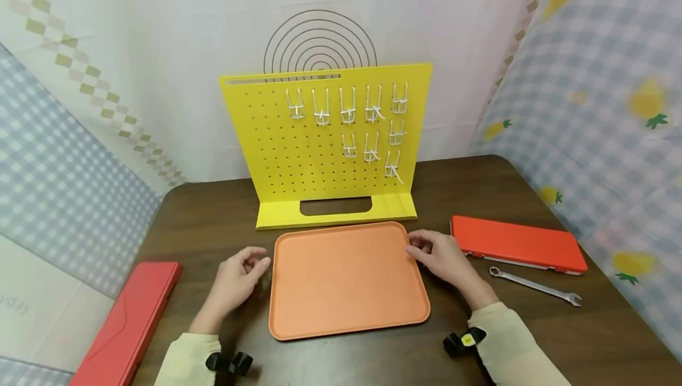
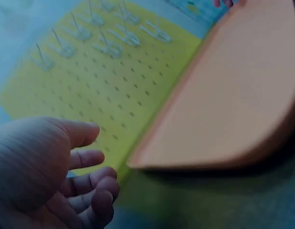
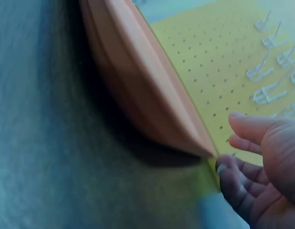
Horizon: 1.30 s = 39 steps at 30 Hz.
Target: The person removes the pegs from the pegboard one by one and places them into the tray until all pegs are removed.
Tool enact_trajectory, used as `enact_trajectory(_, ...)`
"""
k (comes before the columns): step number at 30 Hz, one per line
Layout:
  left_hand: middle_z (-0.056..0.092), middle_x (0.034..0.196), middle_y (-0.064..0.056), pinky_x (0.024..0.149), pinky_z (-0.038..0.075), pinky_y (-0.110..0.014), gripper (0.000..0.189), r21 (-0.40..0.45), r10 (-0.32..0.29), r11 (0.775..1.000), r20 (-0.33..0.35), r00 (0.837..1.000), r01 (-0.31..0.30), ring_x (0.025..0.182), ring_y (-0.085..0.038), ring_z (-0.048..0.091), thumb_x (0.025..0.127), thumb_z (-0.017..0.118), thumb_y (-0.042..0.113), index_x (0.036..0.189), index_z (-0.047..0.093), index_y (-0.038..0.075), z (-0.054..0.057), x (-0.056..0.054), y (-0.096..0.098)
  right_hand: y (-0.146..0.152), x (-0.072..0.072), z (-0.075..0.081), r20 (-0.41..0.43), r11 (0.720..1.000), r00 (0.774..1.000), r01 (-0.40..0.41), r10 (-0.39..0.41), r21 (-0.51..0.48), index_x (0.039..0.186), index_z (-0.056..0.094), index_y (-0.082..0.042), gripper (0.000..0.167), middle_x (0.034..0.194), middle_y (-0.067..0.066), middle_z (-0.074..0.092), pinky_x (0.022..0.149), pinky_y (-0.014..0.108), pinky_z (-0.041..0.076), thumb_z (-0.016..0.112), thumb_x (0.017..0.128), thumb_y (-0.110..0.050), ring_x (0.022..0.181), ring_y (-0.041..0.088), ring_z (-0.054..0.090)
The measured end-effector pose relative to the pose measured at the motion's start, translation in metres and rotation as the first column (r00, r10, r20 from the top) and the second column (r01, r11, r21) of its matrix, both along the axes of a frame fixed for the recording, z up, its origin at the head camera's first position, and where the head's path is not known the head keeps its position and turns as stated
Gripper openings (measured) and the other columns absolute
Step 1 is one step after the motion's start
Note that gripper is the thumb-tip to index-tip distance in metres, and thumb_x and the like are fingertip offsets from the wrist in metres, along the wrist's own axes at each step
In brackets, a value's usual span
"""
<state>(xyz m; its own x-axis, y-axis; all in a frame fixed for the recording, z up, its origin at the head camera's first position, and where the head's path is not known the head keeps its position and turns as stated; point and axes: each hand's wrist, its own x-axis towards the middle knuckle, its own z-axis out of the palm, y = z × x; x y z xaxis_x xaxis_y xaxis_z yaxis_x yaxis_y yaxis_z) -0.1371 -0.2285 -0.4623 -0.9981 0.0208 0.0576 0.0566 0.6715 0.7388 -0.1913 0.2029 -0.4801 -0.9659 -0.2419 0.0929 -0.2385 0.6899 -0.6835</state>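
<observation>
An orange rectangular tray [image 1: 348, 279] lies flat on the table in front of the yellow pegboard [image 1: 298, 161]. Beside its left rim is my left hand [image 1: 237, 279], fingers loosely bent with nothing in them. The left wrist view shows a gap between those fingertips [image 2: 103, 198] and the tray's corner [image 2: 195, 160]. My right hand [image 1: 439, 256] is at the tray's upper right edge, its fingertips right at the rim. From the right wrist, thumb and fingers [image 3: 236, 176] appear apart, just off the tray's corner [image 3: 185, 138], holding nothing.
Several white wire hooks [image 1: 348, 108] hang on the pegboard's upper and right parts. On the right lie a red case [image 1: 517, 244] and a combination wrench [image 1: 535, 285]. Another red case [image 1: 130, 321] lies at the left table edge. Patterned cloth [image 1: 591, 108] surrounds the brown table [image 1: 208, 214].
</observation>
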Motion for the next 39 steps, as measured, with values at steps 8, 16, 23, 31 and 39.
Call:
enact_trajectory(8,0.06,0.08,-0.007,0.052,0.051,-0.031,0.026,0.216,-0.016,0.976,0.117,0.993,-0.01,0.059,-0.02,0.057,0.091,0.068,0.02,0.115,0.063,0.01,-0.033,-0.003,0.003,0.008,0.0,-0.02,0.141,0.979,0.99,0.016,0.013,-0.206,0.104,0.071,-0.014,0.016,0.087,0.002,0.068,0.053,0.032,0.053,0.07,0.089,-0.021,0.06,0.018,0.061)
enact_trajectory(16,0.061,0.079,-0.007,0.05,0.051,-0.03,0.02,0.244,-0.002,0.97,0.073,0.997,-0.016,0.058,-0.018,0.056,0.086,0.074,0.013,0.105,0.069,0.009,-0.042,-0.008,0.008,0.014,-0.001,-0.029,0.158,0.957,0.987,0.042,0.004,-0.286,0.096,0.072,-0.006,0.013,0.08,0.006,0.07,0.058,0.029,0.054,0.072,0.087,-0.016,0.064,0.017,0.065)
enact_trajectory(23,0.064,0.076,-0.004,0.051,0.051,-0.027,0.015,0.223,0.028,0.974,0.056,0.998,-0.04,0.059,-0.016,0.057,0.084,0.076,0.015,0.097,0.073,0.009,-0.041,-0.008,0.008,0.015,-0.004,-0.027,0.207,0.949,0.978,0.067,-0.002,-0.308,0.099,0.073,-0.003,0.018,0.083,0.008,0.07,0.06,0.029,0.054,0.073,0.087,-0.016,0.067,0.019,0.064)
enact_trajectory(31,0.072,0.085,-0.003,0.059,0.052,-0.024,0.016,0.181,0.092,0.98,-0.013,0.996,-0.088,0.069,-0.013,0.065,0.08,0.08,0.018,0.094,0.077,0.011,-0.044,-0.008,-0.003,0.005,-0.003,-0.025,0.218,0.94,0.976,0.061,0.015,-0.336,0.099,0.074,-0.004,0.018,0.085,0.008,0.071,0.061,0.03,0.055,0.074,0.086,-0.016,0.068,0.019,0.066)
enact_trajectory(39,0.073,0.086,0.0,0.067,0.052,-0.022,0.011,0.137,0.108,0.986,-0.097,0.989,-0.095,0.08,-0.014,0.067,0.079,0.081,0.021,0.088,0.079,0.014,-0.045,-0.009,-0.012,-0.003,-0.004,-0.024,0.219,0.934,0.975,0.041,0.04,-0.354,0.098,0.074,-0.004,0.015,0.086,0.008,0.072,0.062,0.03,0.056,0.073,0.086,-0.013,0.071,0.02,0.067)
